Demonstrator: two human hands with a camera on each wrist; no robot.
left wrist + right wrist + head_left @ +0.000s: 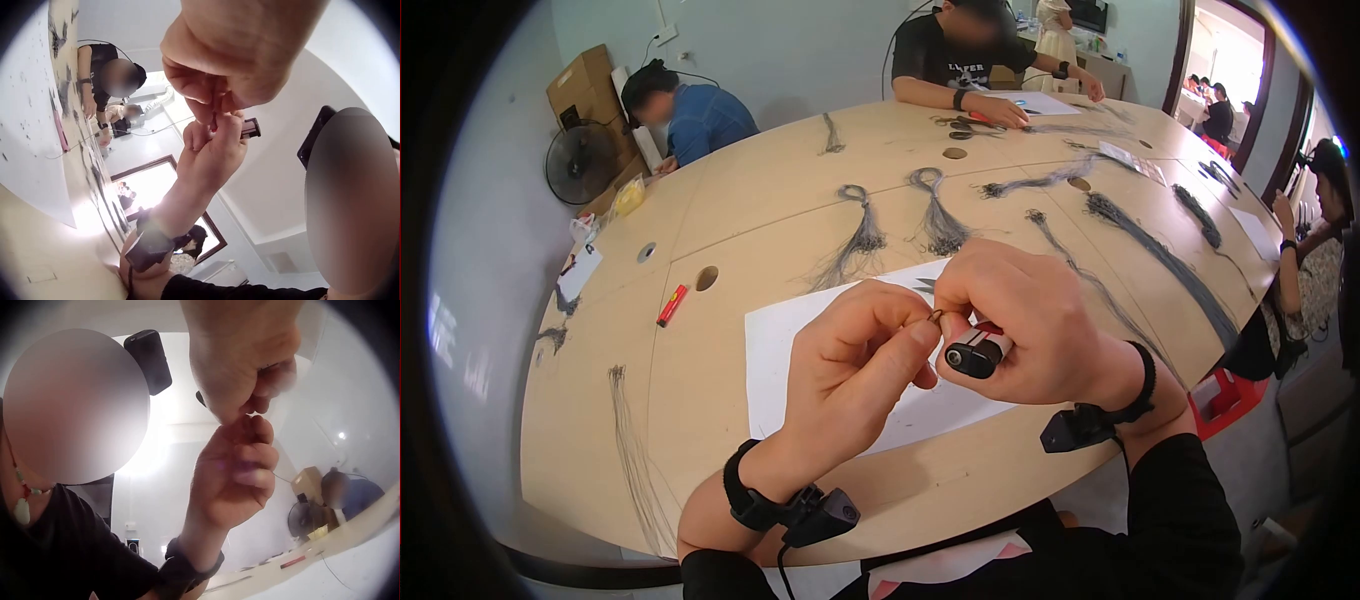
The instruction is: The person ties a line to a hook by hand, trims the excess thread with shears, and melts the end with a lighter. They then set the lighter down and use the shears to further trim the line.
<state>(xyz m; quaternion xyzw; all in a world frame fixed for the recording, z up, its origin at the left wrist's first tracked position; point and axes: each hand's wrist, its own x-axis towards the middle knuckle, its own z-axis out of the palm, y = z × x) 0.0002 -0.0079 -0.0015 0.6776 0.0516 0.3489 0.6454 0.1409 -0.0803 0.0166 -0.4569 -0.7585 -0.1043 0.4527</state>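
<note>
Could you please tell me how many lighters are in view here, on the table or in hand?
2. One lighter, black with red, is gripped in the right hand above the white paper. A red lighter lies on the table to the left. Others may be hidden.

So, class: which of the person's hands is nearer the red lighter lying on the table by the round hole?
Left. The left hand is raised over the white paper, on the side of the red lighter; the right hand, holding a black lighter, lies farther off.
</note>
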